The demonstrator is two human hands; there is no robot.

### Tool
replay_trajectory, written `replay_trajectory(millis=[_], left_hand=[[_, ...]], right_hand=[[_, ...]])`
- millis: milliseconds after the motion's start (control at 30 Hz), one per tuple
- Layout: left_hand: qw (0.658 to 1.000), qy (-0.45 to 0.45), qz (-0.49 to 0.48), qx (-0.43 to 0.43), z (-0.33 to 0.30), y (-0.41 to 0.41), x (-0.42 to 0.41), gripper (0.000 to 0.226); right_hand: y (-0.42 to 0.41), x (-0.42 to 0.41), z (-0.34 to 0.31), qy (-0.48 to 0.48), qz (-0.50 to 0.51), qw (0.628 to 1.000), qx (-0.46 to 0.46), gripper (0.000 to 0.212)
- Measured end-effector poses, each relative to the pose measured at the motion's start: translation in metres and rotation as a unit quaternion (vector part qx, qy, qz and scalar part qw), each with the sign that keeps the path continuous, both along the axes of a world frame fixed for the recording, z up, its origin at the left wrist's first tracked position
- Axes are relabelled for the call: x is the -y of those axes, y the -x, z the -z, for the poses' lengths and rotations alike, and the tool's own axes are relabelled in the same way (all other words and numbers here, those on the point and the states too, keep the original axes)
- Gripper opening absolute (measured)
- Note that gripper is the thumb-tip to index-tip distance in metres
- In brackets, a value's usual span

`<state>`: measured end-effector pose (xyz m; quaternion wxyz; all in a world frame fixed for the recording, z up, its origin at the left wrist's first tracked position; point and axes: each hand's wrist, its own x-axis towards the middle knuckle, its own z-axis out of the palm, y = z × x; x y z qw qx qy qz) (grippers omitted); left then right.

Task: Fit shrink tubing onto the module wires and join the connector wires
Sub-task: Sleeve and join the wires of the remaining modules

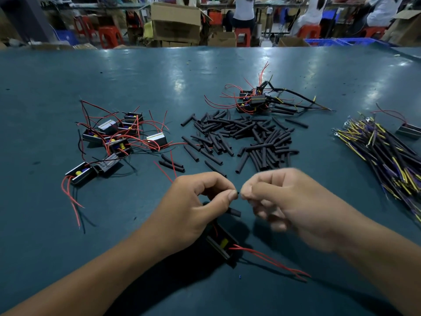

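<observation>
i have both hands low over the teal tabletop (68, 224), nearly meeting at the fingertips. my left hand (196, 208) is curled, thumb and forefinger pinching a small dark tip that shows just past the thumbnail; it looks like a wire end or a bit of tubing, but i cannot tell which. my right hand (284, 201) is blurred, its fingers curled and bunched toward that same tip; whether it actually grips anything i cannot tell. a short black tube piece (234, 212) shows just under my left thumb. below the hands, partly hidden by my left wrist, lies the open module (222, 246), with a yellow part inside and 2 red wires (271, 262) trailing off to the right along the tabletop.

farther out, the loose pile of black shrink tubing (243, 137) sits in the middle. a cluster of modules with red and black leads (114, 140) lies to the left. another heap of modules with black sleeved wires (257, 101) sits behind the tubing. a bundle of yellow, purple and black connector wires (387, 156) lies at the right edge.
</observation>
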<state>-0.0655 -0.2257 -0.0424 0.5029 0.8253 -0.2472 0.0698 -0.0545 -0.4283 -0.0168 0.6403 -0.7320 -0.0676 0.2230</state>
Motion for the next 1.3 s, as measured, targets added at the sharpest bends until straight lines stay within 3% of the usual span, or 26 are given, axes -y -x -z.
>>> replay_trajectory(millis=[33, 67, 133, 167, 267, 367, 433, 500, 567, 733, 800, 833, 867, 900, 1067, 1300], left_hand=[[0.999, 0.021, 0.007, -0.027, 0.0, -0.001, -0.001, 0.009], [0.997, 0.042, 0.015, -0.056, 0.0, -0.002, -0.001, 0.009], [0.99, 0.088, 0.03, -0.108, -0.001, -0.002, 0.0, 0.016], [0.986, 0.103, 0.037, -0.126, -0.002, -0.001, 0.0, 0.018], [0.979, 0.122, 0.054, -0.154, -0.003, -0.001, 0.0, 0.019], [0.972, 0.142, 0.054, -0.178, -0.004, 0.0, 0.002, 0.021], [0.97, 0.149, 0.053, -0.187, -0.004, 0.001, 0.001, 0.02], [0.97, 0.15, 0.053, -0.186, -0.003, 0.001, 0.002, 0.018], [0.973, 0.144, 0.049, -0.172, -0.001, 0.001, 0.003, 0.018], [0.999, 0.014, 0.009, -0.03, 0.001, 0.0, 0.0, 0.01], [1.0, -0.02, -0.008, 0.018, 0.001, 0.001, 0.0, 0.009], [0.999, -0.02, -0.013, 0.024, 0.001, 0.001, 0.0, 0.009], [1.0, -0.012, -0.015, 0.016, 0.0, 0.001, 0.0, 0.009], [1.0, 0.005, -0.015, -0.002, 0.0, 0.001, 0.001, 0.01], [0.986, 0.121, -0.025, -0.116, 0.0, -0.003, 0.003, 0.014], [0.978, 0.155, -0.013, -0.138, 0.003, -0.004, 0.004, 0.018]], right_hand=[[-0.001, 0.004, -0.002, 0.068, -0.012, 0.988, 0.141, 0.016], [-0.003, 0.008, -0.004, 0.152, -0.026, 0.94, 0.305, 0.011], [-0.008, 0.016, -0.005, 0.257, -0.075, 0.799, 0.538, 0.006], [-0.009, 0.017, -0.004, 0.279, -0.098, 0.746, 0.597, 0.01], [-0.01, 0.014, -0.003, 0.293, -0.105, 0.67, 0.674, 0.014], [-0.012, 0.01, -0.004, 0.312, -0.102, 0.626, 0.707, 0.022], [-0.012, 0.008, -0.004, 0.333, -0.109, 0.618, 0.704, 0.023], [-0.012, 0.006, -0.003, 0.352, -0.116, 0.628, 0.684, 0.024], [-0.009, 0.006, -0.003, 0.364, -0.125, 0.671, 0.635, 0.024], [-0.004, 0.005, 0.005, 0.281, -0.097, 0.871, 0.391, 0.02], [0.0, -0.001, 0.004, 0.154, -0.064, 0.969, 0.184, 0.025], [0.002, -0.003, 0.003, 0.077, -0.045, 0.993, 0.084, 0.027], [0.003, -0.004, 0.001, 0.016, -0.03, 0.999, 0.028, 0.026], [0.002, -0.003, 0.001, -0.006, -0.016, 0.999, 0.03, 0.025], [-0.013, 0.013, -0.002, 0.011, 0.035, 0.984, 0.173, 0.024], [-0.015, 0.012, 0.004, -0.024, 0.048, 0.969, 0.24, 0.01]])
